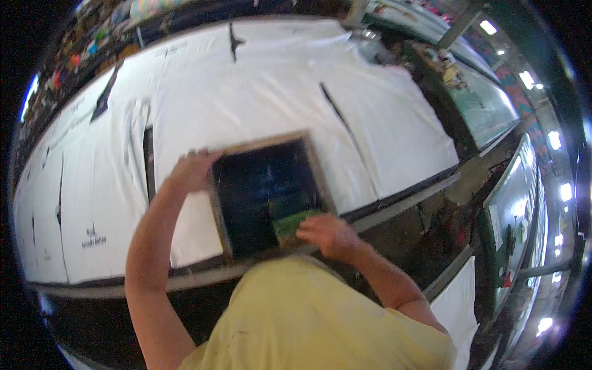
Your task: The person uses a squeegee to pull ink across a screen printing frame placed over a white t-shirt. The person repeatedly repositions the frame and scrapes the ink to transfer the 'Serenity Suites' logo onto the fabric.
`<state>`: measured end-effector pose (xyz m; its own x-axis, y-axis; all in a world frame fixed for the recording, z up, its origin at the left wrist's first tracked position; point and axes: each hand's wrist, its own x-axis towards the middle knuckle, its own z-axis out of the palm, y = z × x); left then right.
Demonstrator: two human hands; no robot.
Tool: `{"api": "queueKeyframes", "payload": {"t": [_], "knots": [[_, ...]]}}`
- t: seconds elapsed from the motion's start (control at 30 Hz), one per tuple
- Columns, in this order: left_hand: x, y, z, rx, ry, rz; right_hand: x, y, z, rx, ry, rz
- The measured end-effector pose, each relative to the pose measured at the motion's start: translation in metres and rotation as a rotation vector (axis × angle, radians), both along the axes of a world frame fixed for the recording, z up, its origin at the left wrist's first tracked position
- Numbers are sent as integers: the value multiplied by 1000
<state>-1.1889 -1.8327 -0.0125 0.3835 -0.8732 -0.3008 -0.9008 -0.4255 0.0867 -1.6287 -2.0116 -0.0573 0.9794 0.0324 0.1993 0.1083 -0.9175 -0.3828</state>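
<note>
A wooden-rimmed screen printing frame [319, 169] with dark mesh lies over white fabric pieces [246, 86] at the near edge of a long table. My left hand [194, 171] grips the frame's far left corner, its fingers closed over the rim. In my right hand [333, 237] is a green squeegee [288, 226], pressed against the mesh at the near right of the frame. Faint lighter marks show on the mesh. The fabric directly under the frame is hidden, and the right fingertips are slightly blurred.
More white pieces lie to the left, some with small dark prints [94, 239]; dark gaps part them. The wooden table edge [394, 206] runs along my front. Other long tables [484, 102] stand to the right, one with cloth scraps. A white sheet [459, 308] hangs at lower right.
</note>
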Motion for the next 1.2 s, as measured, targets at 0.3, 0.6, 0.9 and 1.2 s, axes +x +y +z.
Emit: {"api": "queueKeyframes", "payload": {"t": [0.3,0.6,0.9,1.2], "knots": [[-12,-30,14,111,-68,-8,57,1,49,42,126,-111],[-6,-26,6,47,-16,41,27,23,57,91,193,-140],[-9,-26,13,64,5,55,13,45,25,-48,66,-232],[-6,-27,8,57,47,84,53,-19,12,-82,10,-15]]}}
